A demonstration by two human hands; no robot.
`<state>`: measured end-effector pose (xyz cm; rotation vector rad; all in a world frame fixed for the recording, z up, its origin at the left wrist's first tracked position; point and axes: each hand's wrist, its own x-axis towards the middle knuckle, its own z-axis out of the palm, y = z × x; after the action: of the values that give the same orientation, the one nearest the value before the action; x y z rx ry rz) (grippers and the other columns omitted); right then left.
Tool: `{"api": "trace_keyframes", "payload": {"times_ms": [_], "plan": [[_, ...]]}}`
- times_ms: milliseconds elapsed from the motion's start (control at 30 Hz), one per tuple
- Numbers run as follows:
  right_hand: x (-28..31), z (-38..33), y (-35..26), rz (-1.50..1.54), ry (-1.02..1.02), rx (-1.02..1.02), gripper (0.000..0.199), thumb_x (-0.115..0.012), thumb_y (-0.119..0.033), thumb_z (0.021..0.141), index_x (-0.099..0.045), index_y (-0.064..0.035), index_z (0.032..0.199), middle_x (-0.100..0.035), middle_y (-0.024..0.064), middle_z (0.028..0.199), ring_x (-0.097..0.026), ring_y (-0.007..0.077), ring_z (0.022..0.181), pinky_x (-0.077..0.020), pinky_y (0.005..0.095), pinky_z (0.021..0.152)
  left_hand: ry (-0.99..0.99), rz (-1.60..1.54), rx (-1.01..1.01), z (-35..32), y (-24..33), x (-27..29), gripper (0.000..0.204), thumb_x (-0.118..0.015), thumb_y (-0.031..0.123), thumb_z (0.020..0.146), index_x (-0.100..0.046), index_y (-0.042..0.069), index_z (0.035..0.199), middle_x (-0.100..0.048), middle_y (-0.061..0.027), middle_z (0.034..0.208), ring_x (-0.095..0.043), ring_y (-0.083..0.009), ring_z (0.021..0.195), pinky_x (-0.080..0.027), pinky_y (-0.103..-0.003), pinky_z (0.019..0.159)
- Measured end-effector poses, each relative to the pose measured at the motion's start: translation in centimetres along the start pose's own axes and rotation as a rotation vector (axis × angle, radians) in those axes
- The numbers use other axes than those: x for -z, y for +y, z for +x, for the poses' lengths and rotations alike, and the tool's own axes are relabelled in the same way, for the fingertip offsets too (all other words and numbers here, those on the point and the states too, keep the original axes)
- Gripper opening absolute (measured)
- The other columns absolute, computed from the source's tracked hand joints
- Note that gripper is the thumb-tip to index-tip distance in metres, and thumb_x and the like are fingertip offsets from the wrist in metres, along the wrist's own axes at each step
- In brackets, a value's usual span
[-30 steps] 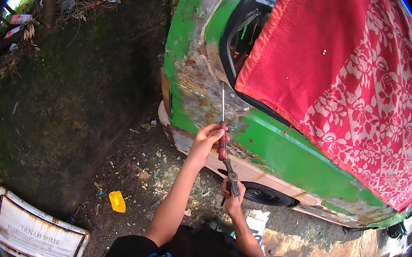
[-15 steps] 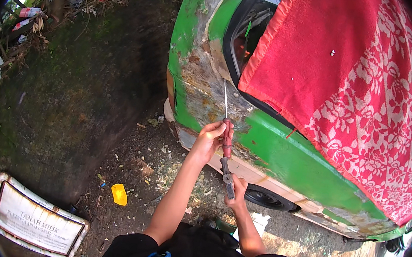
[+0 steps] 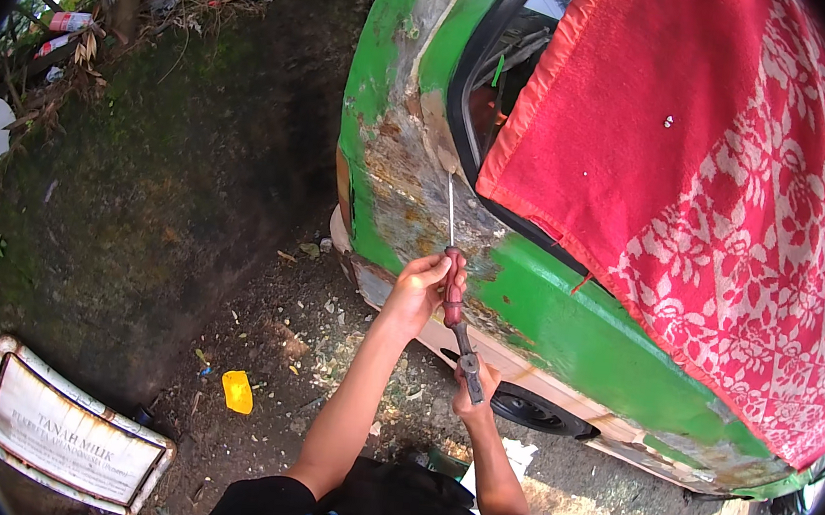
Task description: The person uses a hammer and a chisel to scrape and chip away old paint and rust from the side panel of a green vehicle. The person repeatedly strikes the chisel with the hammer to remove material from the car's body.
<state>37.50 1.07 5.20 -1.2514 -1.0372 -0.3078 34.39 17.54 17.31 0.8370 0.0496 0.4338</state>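
Note:
My left hand [image 3: 417, 288] grips the red handle of a long screwdriver [image 3: 452, 287]. Its thin metal shaft points up, and the tip rests on the rusted, paint-stripped patch [image 3: 409, 192] of a green car body [image 3: 566, 324], just below the window frame. My right hand [image 3: 474, 397] is closed on a dark metal tool [image 3: 468, 359], apparently a small hammer. That tool sits right under the butt of the screwdriver handle. Both forearms come up from the lower edge.
A red patterned cloth [image 3: 702, 177] hangs over the car's window and side. A black wheel [image 3: 532, 409] sits under the sill. On the dirt lie a yellow object [image 3: 238, 390], a white framed sign [image 3: 72, 433] and scattered debris. A mossy bank [image 3: 138, 189] rises on the left.
Both hands and the tools keep almost the same pose against the rusted patch. Only the view has shifted slightly.

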Motion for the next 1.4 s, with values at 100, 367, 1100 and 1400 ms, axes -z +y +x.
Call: {"api": "trace_keyframes", "payload": {"times_ms": [100, 367, 1100, 1400], "plan": [[-0.1, 0.1, -0.2, 0.002, 0.016, 0.032, 0.041, -0.055, -0.034, 0.089, -0.045, -0.0008, 0.067, -0.040, 0.0033, 0.051, -0.038, 0.0148, 0.039, -0.0266, 0.0283, 0.039, 0.031, 0.054, 0.025, 0.2, 0.0, 0.2, 0.024, -0.055, 0.021, 0.094, -0.058, 0.000, 0.104, -0.062, -0.0062, 0.087, -0.059, -0.0138, 0.079, -0.048, -0.027, 0.075], [0.1, 0.2, -0.2, 0.040, 0.036, 0.027, 0.033, -0.048, -0.024, 0.088, -0.043, -0.0030, 0.063, -0.040, 0.0057, 0.048, -0.041, 0.0209, 0.037, -0.0306, 0.0308, 0.039, 0.021, 0.007, -0.019, 0.7, 0.6, -1.1, 0.023, -0.055, 0.022, 0.094, -0.058, 0.001, 0.103, -0.062, -0.0061, 0.088, -0.060, -0.0143, 0.079, -0.048, -0.028, 0.075], [0.8, -1.0, -3.1, 0.432, 0.150, -0.302, 0.060, -0.054, -0.058, 0.087, -0.043, -0.0007, 0.074, -0.034, -0.0003, 0.055, -0.029, 0.0090, 0.046, -0.0206, 0.0254, 0.042, 0.200, 0.021, 0.022, -4.2, -1.2, -2.0, 0.025, -0.052, 0.024, 0.097, -0.056, 0.001, 0.104, -0.057, -0.0024, 0.081, -0.055, -0.0124, 0.074, -0.046, -0.026, 0.065], [0.6, -0.8, -3.0, 0.426, 0.178, -0.288, 0.061, -0.049, -0.056, 0.090, -0.048, 0.0016, 0.068, -0.039, 0.0007, 0.051, -0.036, 0.0090, 0.043, -0.0245, 0.0253, 0.039, 0.230, 0.206, -0.033, -2.1, 0.2, -4.3, 0.023, -0.054, 0.027, 0.096, -0.062, 0.005, 0.099, -0.061, -0.0004, 0.078, -0.055, -0.0068, 0.069, -0.044, -0.022, 0.061]]}}
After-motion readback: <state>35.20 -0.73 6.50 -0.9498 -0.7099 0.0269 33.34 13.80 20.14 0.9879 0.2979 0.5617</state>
